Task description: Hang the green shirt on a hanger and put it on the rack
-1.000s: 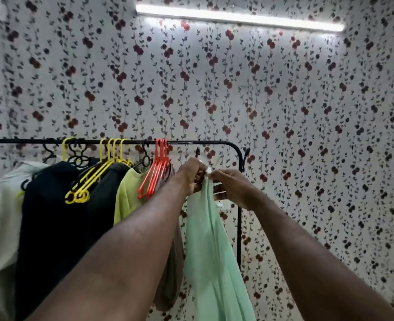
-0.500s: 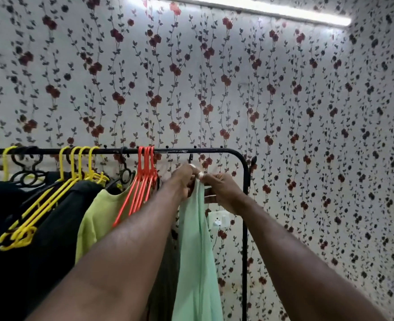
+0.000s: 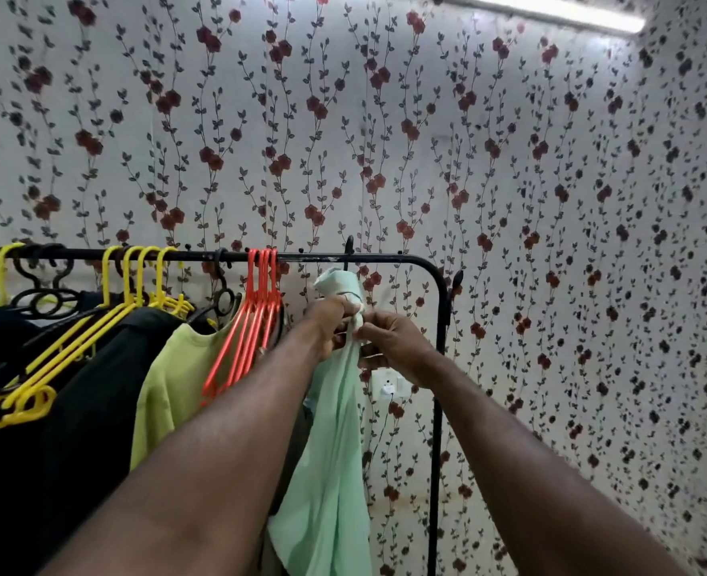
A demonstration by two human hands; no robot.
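Note:
A pale mint-green shirt (image 3: 335,463) hangs near the right end of the black clothes rack (image 3: 389,257), its collar bunched up just under the bar. A dark hanger hook (image 3: 348,248) sits over the bar right above the collar; the rest of that hanger is hidden by cloth and hands. My left hand (image 3: 330,326) grips the shirt at the neck from the left. My right hand (image 3: 393,351) pinches the same fabric from the right, fingers touching the left hand.
Left of the shirt hang empty orange hangers (image 3: 252,326), a lime-green top (image 3: 177,376), black garments (image 3: 81,409) and yellow hangers (image 3: 52,359). The rack's right post (image 3: 437,409) stands just right of my hands. A wall socket (image 3: 388,386) sits on the floral wallpaper behind.
The view has shifted left and closer to the rack. The shirt's collar now pokes up above my hands under the bar; both hands stay on the neck of the shirt.

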